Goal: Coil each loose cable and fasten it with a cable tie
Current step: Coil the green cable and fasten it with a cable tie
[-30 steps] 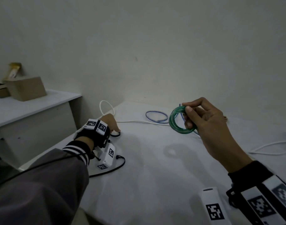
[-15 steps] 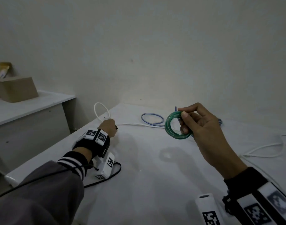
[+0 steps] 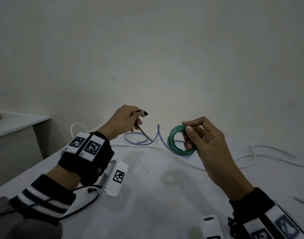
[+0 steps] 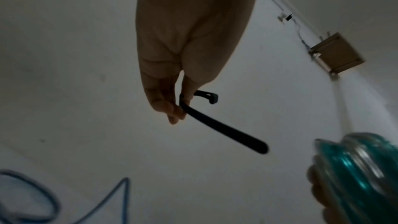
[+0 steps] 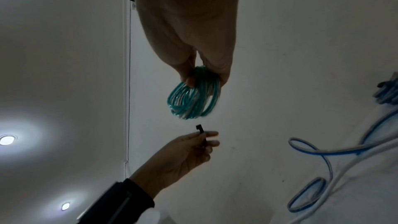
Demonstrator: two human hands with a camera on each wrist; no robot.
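A coiled green cable (image 3: 173, 140) (image 5: 192, 94) (image 4: 361, 169) hangs above the white table (image 3: 147, 195), pinched at its right side by my right hand (image 3: 201, 135) (image 5: 193, 67). My left hand (image 3: 125, 121) (image 4: 172, 101) (image 5: 193, 144) is raised to the left of the coil and pinches a black cable tie (image 3: 140, 123) (image 4: 217, 125) (image 5: 201, 135). The tie bends over the fingers, with its head end up and its tail pointing down toward the coil. A gap separates tie and coil.
A loose blue cable (image 3: 139, 138) (image 5: 323, 151) (image 4: 32, 193) and a loose white cable (image 3: 182, 157) lie on the table beyond the hands. A bundled blue cable (image 5: 387, 91) lies farther right. A lower white shelf (image 3: 13, 123) stands at the left. Another thin tie (image 3: 301, 201) lies at right.
My left hand has lifted off the table with the black cable tie and moved up and right toward the coil. The right hand keeps holding the green coil.
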